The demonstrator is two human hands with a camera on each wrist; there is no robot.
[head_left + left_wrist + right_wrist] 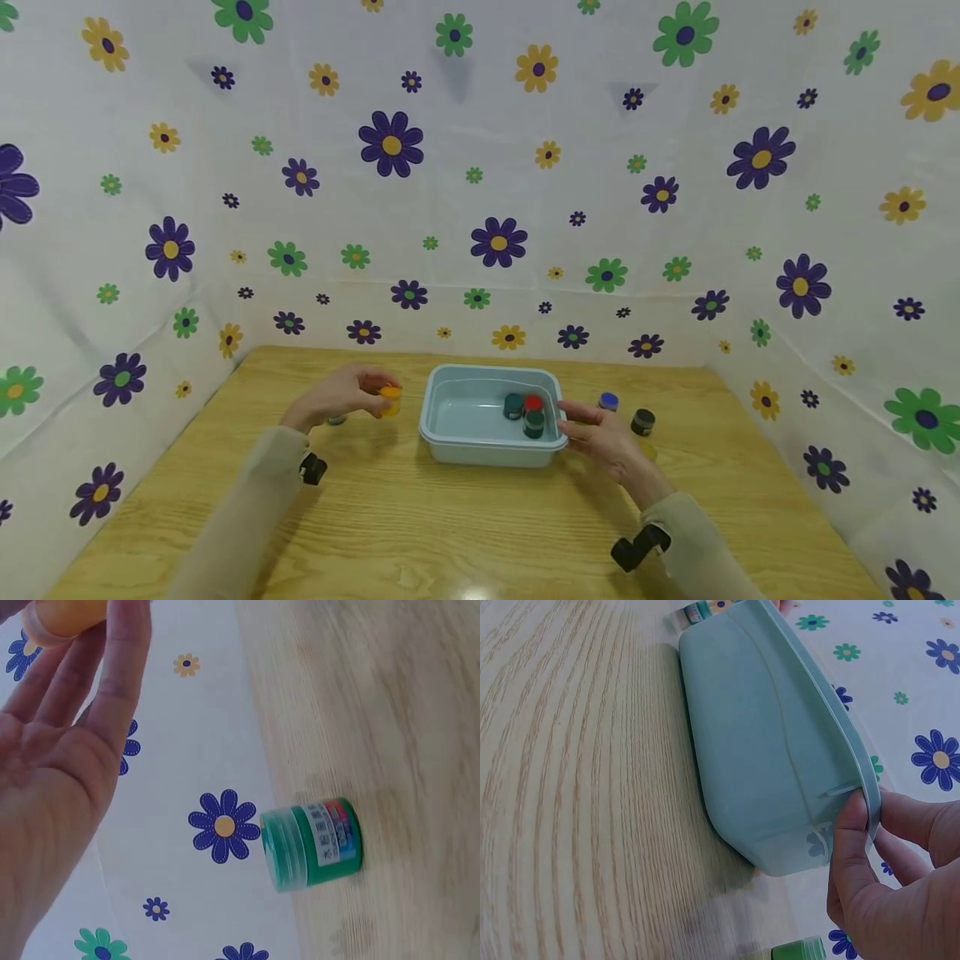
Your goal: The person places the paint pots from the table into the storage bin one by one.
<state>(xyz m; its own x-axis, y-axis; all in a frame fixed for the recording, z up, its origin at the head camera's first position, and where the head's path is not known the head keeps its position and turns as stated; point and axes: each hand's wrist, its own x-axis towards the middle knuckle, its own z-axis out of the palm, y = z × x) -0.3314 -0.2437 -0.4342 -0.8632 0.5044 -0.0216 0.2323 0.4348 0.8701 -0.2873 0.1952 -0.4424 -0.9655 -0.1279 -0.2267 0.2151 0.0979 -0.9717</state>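
My left hand (pixel 348 398) pinches a small orange paint jar (pixel 390 401), held above the table left of a light blue plastic bin (pixel 487 454). In the left wrist view the orange jar (pixel 71 615) is partly cut off at the top. With fingers and thumb, my right hand (pixel 603 439) grips the bin's right rim, as the right wrist view shows the bin (pixel 757 742) closely. Inside the bin lie a teal jar (pixel 513 407), a red jar (pixel 532 403) and a dark green jar (pixel 534 424) at its right end.
A green paint jar (pixel 315 844) stands on the table by the left wrist. Right of the bin are a blue-lidded jar (pixel 608 402), a black jar (pixel 642 422) and a yellow jar (pixel 648 450), partly hidden by the right hand. Flower-patterned cloth (pixel 450 208) surrounds the wooden table (pixel 420 533).
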